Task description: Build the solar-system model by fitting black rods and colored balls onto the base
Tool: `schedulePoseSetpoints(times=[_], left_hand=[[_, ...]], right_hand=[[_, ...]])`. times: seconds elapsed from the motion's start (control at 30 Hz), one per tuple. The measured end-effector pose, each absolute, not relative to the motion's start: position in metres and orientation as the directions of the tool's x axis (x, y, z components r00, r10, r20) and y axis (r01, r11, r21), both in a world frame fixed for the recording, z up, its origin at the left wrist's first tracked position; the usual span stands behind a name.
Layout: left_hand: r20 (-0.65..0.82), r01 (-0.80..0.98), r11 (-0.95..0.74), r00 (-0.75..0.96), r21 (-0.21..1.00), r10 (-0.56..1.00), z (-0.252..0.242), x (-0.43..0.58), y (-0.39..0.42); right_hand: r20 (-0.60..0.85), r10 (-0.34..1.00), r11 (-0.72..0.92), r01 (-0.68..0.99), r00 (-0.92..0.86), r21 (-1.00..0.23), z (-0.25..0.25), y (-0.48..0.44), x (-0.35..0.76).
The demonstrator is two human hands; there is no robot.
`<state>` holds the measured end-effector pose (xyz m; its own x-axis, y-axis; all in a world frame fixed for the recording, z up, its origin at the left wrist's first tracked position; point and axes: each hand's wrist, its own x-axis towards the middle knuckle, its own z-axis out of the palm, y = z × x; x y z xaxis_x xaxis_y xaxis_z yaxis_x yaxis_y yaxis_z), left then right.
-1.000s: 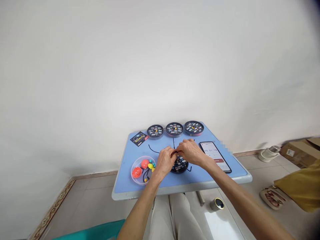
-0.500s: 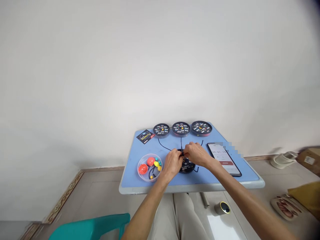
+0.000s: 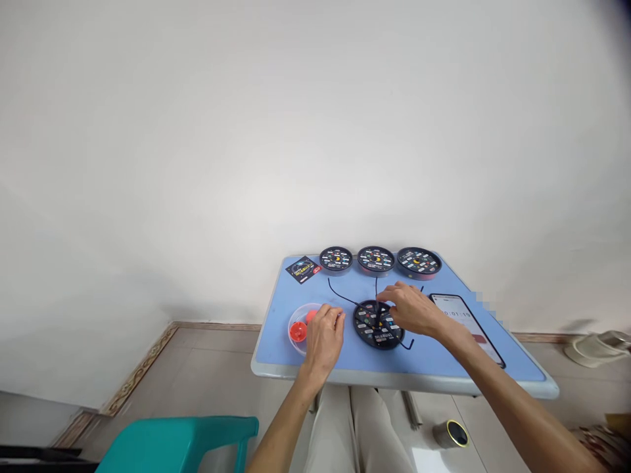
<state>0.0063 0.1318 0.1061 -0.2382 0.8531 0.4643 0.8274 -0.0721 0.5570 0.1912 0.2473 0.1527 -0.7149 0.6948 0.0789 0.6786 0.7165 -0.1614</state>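
Observation:
My right hand (image 3: 409,307) pinches the top of a short black post (image 3: 378,316) in the middle of a round black base (image 3: 367,335) printed with small labels. Thin black bent rods (image 3: 344,295) spread out from that post. To its left, my left hand (image 3: 324,336) hangs over the right side of a clear round bowl (image 3: 290,336), fingers loosely bent and nothing visible in them. A red half-shell (image 3: 298,331) and another red piece (image 3: 310,316) show in the bowl; my hand hides the other contents.
Along the back of the blue table (image 3: 276,358) stand three round black-rimmed boxes (image 3: 376,258). A dark printed card (image 3: 302,269) lies back left, and a phone (image 3: 466,322) showing a timer lies at right. A teal stool (image 3: 162,440) stands at lower left.
My left hand has left the post and moved left to the bowl. My right hand stays at the post. The view has shifted, so the table sits farther right and slightly lower.

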Motion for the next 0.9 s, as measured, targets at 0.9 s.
schedulePoseSetpoints(times=[0.9], left_hand=[[0.469, 0.871, 0.006, -0.271, 0.491, 0.841, 0.089, -0.06, 0.057]], right_hand=[[0.072, 0.3, 0.951, 0.293, -0.951, -0.095, 0.128, 0.198, 0.059]])
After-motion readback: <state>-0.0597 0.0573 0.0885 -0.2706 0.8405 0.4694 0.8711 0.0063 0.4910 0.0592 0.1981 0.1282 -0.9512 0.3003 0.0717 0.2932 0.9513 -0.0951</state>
